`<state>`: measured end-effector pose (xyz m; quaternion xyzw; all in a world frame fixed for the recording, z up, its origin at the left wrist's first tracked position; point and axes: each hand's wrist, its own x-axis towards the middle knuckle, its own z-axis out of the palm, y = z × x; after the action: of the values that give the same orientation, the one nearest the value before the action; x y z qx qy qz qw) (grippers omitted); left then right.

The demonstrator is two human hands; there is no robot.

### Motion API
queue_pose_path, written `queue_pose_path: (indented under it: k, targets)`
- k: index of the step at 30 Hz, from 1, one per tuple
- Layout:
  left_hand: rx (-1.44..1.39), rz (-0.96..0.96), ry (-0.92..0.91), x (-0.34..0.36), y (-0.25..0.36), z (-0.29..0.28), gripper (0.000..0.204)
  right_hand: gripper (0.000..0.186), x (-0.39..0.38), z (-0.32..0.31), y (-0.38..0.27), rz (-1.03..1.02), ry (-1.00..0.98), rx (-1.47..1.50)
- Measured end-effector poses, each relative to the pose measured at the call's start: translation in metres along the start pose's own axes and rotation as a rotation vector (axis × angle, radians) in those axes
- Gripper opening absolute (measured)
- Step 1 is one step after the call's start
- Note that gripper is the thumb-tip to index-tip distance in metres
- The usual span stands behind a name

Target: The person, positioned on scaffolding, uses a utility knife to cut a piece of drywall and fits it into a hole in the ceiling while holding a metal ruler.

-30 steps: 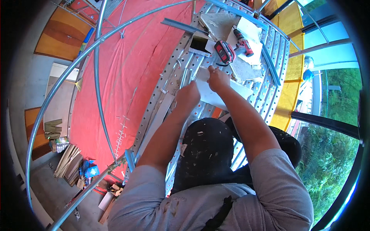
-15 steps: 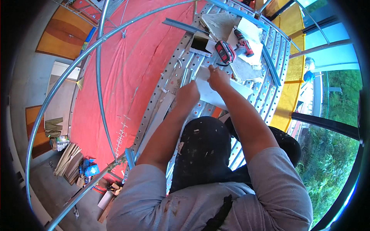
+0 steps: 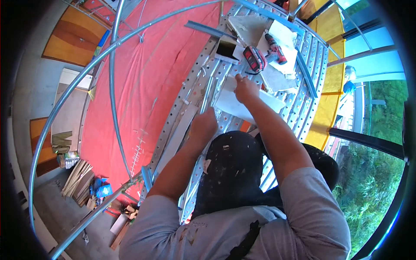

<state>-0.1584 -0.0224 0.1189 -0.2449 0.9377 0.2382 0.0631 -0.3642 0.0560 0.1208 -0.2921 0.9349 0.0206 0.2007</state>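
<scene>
A white flat panel (image 3: 232,102) lies on the perforated metal platform (image 3: 215,71) before my knees. My right hand (image 3: 247,90) is closed over the panel's far part, its thumb and finger pinched together; what is between them is too small to make out. To the left of the panel, my left hand (image 3: 204,124) is curled into a fist near long thin metal strips (image 3: 209,93). Its fingers face away, so anything in them is hidden. Just beyond my right hand lies a red and black cordless drill (image 3: 255,59).
An open small box (image 3: 226,50) stands left of the drill. Grey metal channels (image 3: 306,73) and dusty boards (image 3: 247,28) lie around it. Scaffold tubes (image 3: 113,86) cross the left side, before a red sheet (image 3: 143,78). Yellow sheeting (image 3: 326,102) borders the platform's right.
My left hand has drawn back toward me and to the left, away from the panel's left edge. The right hand has stayed nearly in place.
</scene>
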Motion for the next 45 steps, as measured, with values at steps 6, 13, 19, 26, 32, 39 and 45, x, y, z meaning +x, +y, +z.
queue_pose_path:
  k: [6, 13, 19, 26, 32, 39, 45]
  targets:
    - [-0.048, 0.030, 0.137, 0.055, -0.007, -0.007, 0.017, 0.049, -0.009, -0.005, -0.029, -0.066, 0.004, 0.026]
    - [-0.076, -0.054, -0.033, 0.017, -0.014, 0.000, 0.023, 0.050, -0.016, -0.004, -0.018, -0.027, 0.027, 0.008]
    - [-0.099, -0.017, 0.020, 0.029, -0.012, 0.007, 0.019, 0.029, -0.019, -0.005, -0.017, -0.041, 0.040, 0.053]
    - [-0.088, 0.173, -0.022, 0.013, -0.008, 0.021, 0.021, 0.029, -0.014, -0.006, -0.021, -0.046, 0.043, 0.056]
    - [-0.169, 0.003, 0.122, -0.021, -0.025, 0.025, 0.022, 0.029, -0.011, -0.006, -0.015, -0.037, 0.004, 0.064]
    - [-0.079, -0.051, 0.024, -0.018, -0.034, 0.018, 0.017, 0.046, -0.009, 0.002, -0.014, -0.041, 0.028, 0.049]
    - [-0.080, 0.008, 0.136, 0.027, -0.018, 0.004, 0.016, 0.028, -0.017, -0.001, -0.021, -0.055, 0.035, 0.057]
